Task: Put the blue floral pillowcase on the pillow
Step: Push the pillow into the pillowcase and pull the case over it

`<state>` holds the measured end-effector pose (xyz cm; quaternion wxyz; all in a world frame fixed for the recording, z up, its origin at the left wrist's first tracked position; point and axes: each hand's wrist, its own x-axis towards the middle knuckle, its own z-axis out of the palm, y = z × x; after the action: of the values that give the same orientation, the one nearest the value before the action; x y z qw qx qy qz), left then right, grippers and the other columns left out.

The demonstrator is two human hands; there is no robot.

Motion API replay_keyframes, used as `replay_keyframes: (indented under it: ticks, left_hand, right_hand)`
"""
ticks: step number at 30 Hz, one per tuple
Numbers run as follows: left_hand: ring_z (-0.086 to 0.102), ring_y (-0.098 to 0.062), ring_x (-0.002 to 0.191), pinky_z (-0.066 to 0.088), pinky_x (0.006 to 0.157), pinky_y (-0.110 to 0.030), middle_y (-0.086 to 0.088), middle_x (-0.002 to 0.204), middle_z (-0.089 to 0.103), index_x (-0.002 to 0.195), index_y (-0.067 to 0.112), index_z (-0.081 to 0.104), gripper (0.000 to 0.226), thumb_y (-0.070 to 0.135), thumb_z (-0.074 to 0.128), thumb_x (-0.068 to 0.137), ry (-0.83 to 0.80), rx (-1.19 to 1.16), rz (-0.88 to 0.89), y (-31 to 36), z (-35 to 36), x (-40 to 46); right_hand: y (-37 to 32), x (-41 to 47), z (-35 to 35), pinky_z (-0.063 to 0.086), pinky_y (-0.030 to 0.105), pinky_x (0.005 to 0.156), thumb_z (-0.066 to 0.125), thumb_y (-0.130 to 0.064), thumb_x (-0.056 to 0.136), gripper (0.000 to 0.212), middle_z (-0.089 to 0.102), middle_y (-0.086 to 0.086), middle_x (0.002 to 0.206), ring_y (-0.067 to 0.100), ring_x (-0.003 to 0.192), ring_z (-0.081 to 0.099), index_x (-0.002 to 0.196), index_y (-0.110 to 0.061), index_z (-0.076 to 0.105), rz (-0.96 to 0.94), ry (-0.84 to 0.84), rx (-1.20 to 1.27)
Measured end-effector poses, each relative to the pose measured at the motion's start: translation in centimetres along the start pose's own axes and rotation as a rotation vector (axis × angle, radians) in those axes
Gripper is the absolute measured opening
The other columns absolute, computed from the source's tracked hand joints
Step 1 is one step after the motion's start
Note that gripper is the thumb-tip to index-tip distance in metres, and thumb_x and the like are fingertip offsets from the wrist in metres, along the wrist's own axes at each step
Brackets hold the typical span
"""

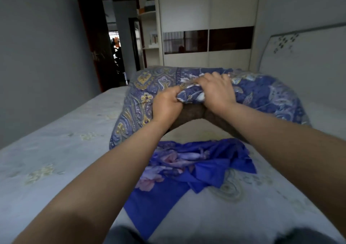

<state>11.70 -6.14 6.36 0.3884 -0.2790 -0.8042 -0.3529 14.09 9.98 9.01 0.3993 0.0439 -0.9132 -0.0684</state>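
Hands, left hand point(167, 103) and right hand point(217, 89), grip the paisley pillowcase point(262, 94) hem; peel evenly off the pillow point(192, 112) before fitting the blue floral pillowcase point(187, 161).

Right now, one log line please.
stage: covering | left hand: grips pillowcase edge | right hand: grips pillowcase | pillow: partly exposed

Both hands, left hand point(165, 104) and right hand point(218, 90), clutch the blue floral pillowcase point(262, 94) over the brown pillow point(192, 114).

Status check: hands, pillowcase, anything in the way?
Left hand and right hand grip blue floral pillowcase edge, brown pillow partly exposed. Loose blue floral cloth lies below.
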Motion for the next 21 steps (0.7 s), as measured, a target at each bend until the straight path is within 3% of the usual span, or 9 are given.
replay_keyframes:
  ticks: [3, 6, 9, 11, 12, 15, 17, 19, 21]
  left_hand:
    - [0.067, -0.03, 0.074, 0.047, 0.056, -0.031, -0.008, 0.082, 0.071, 0.084, 0.014, 0.067, 0.01, 0.02, 0.069, 0.075, -0.118, 0.207, 0.202, 3.0, 3.1, -2.0]
    - [0.066, -0.029, 0.077, 0.048, 0.055, -0.031, -0.008, 0.087, 0.067, 0.098, 0.013, 0.063, 0.031, 0.028, 0.073, 0.072, -0.204, 0.27, 0.34, 5.2, 6.1, -5.2]
    - [0.055, -0.032, 0.101, 0.051, 0.077, -0.042, -0.011, 0.109, 0.056, 0.117, 0.012, 0.05, 0.06, 0.054, 0.064, 0.076, -0.436, 0.284, 0.312, 5.4, 8.6, -9.7]
    - [0.043, -0.029, 0.12, 0.04, 0.097, -0.045, -0.008, 0.131, 0.046, 0.132, 0.017, 0.04, 0.076, 0.068, 0.053, 0.077, -0.597, 0.367, 0.283, 4.4, 9.1, -12.2]
    - [0.037, -0.028, 0.128, 0.032, 0.105, -0.047, -0.006, 0.14, 0.04, 0.138, 0.018, 0.034, 0.079, 0.069, 0.047, 0.08, -0.644, 0.394, 0.273, 3.6, 9.1, -13.0]
    - [0.024, -0.025, 0.141, 0.019, 0.114, -0.048, -0.003, 0.153, 0.028, 0.146, 0.019, 0.022, 0.07, 0.06, 0.036, 0.09, -0.722, 0.392, 0.181, 1.5, 8.4, -13.2]
    - [0.031, -0.025, 0.138, 0.026, 0.111, -0.045, -0.004, 0.15, 0.035, 0.144, 0.019, 0.028, 0.059, 0.049, 0.037, 0.094, -0.747, 0.389, 0.148, 1.3, 7.8, -12.3]
    - [0.051, -0.03, 0.12, 0.041, 0.094, -0.039, -0.01, 0.135, 0.052, 0.139, 0.016, 0.036, 0.048, 0.037, 0.038, 0.096, -0.771, 0.389, 0.156, 1.8, 7.5, -11.2]
    - [0.059, -0.035, 0.1, 0.044, 0.074, -0.036, -0.017, 0.118, 0.062, 0.137, 0.015, 0.039, 0.042, 0.029, 0.036, 0.097, -0.808, 0.327, 0.107, 2.5, 7.4, -10.4]
  right_hand:
    - [5.2, -3.6, -1.1, 0.032, 0.039, 0.089, 0.059, -0.021, 0.082, 0.04, 0.06, 0.006, 0.117, 0.03, 0.107, 0.05, 0.122, -0.021, 0.058, -0.05, -0.072, -0.044]
    - [8.2, -7.7, -0.6, 0.034, 0.039, 0.091, 0.057, -0.034, 0.087, 0.035, 0.062, 0.009, 0.115, 0.03, 0.108, 0.053, 0.12, -0.022, 0.059, 0.032, -0.254, 0.036]
    - [9.9, -11.2, 1.1, 0.043, 0.042, 0.098, 0.058, -0.036, 0.084, 0.039, 0.056, 0.013, 0.13, 0.032, 0.115, 0.054, 0.118, -0.018, 0.056, 0.173, -0.784, -0.024]
    - [10.0, -12.3, 1.5, 0.039, 0.042, 0.106, 0.07, -0.027, 0.077, 0.072, 0.035, 0.016, 0.148, 0.034, 0.131, 0.04, 0.14, -0.013, 0.036, 0.206, -1.101, -0.089]
    - [9.7, -12.4, 1.2, 0.032, 0.042, 0.111, 0.076, -0.027, 0.074, 0.093, 0.022, 0.014, 0.155, 0.034, 0.138, 0.029, 0.148, -0.018, 0.021, 0.189, -1.159, -0.111]
    - [7.2, -12.2, -0.2, 0.02, 0.049, 0.114, 0.078, -0.054, 0.064, 0.124, 0.0, 0.007, 0.159, 0.034, 0.144, 0.009, 0.15, -0.029, -0.007, 0.087, -1.069, -0.055]
    - [4.3, -12.8, 0.2, 0.011, 0.058, 0.113, 0.066, -0.075, 0.059, 0.128, -0.008, 0.004, 0.159, 0.035, 0.145, 0.003, 0.147, -0.03, -0.016, 0.018, -0.96, 0.091]
    - [1.3, -14.0, 1.6, 0.002, 0.062, 0.113, 0.056, -0.085, 0.055, 0.132, -0.011, 0.005, 0.159, 0.038, 0.145, 0.0, 0.147, -0.026, -0.018, -0.089, -0.82, 0.084]
    - [-0.1, -14.7, 3.0, -0.006, 0.065, 0.11, 0.056, -0.087, 0.052, 0.14, -0.018, 0.008, 0.157, 0.044, 0.143, -0.003, 0.144, -0.021, -0.025, -0.123, -0.746, -0.018]
